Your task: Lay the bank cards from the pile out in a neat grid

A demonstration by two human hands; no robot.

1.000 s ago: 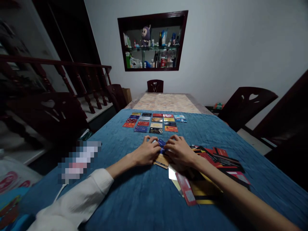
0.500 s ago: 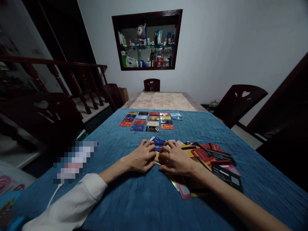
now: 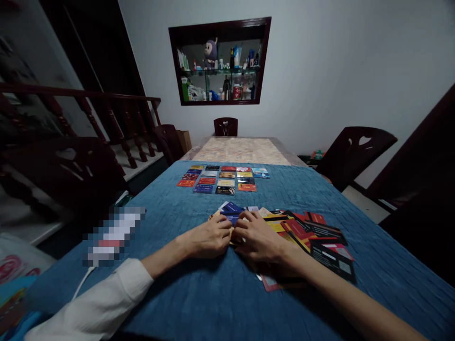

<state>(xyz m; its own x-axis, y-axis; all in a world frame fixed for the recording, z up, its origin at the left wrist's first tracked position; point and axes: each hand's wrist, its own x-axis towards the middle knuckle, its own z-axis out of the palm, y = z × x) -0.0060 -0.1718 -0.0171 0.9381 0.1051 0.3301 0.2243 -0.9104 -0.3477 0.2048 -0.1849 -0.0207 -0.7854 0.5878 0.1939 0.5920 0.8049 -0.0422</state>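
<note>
My left hand (image 3: 209, 237) and my right hand (image 3: 259, 237) meet side by side on a blue cloth (image 3: 199, 293) over the table. Both have their fingers curled down onto a loose pile of plastic cards (image 3: 305, 232) that spreads to the right. A dark blue card (image 3: 232, 208) sticks out just past the fingertips of both hands, which pinch the cards beneath it. Farther away, a neat grid of cards (image 3: 222, 180) lies in rows on the cloth.
Dark wooden chairs stand at the left (image 3: 71, 166), right (image 3: 355, 147) and far end (image 3: 225, 126). Beyond the cloth the bare patterned tabletop (image 3: 241, 150) shows. A wall niche (image 3: 220, 61) holds bottles and a toy. A blurred object (image 3: 113, 234) lies at the cloth's left edge.
Both hands have slid back towards me along the cloth, drawing the cards together. The scattered cards now lie more bunched under and beside my right hand.
</note>
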